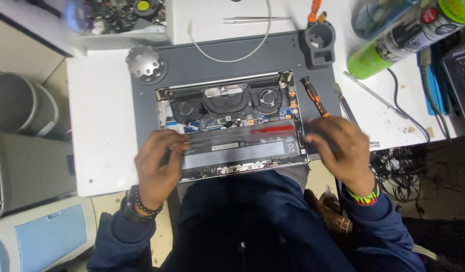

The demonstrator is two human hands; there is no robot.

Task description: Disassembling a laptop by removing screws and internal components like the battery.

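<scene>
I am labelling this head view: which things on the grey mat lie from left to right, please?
Round metal disc → left hand → opened laptop → orange-black screwdriver → right hand.

We find bare grey mat (232, 53) above the opened laptop (232, 123), crossed only by a loop of white cable (242, 55). To our right, the orange-handled screwdriver (314, 95) lies just beside the laptop's edge, and a black tool holder (319, 44) stands at the mat's far corner, so that side is tight. A green canister (393, 43) and loose tools crowd the white table (99, 111) further right. To our left, past a round metal weight (146, 63), the table lies bare.
</scene>
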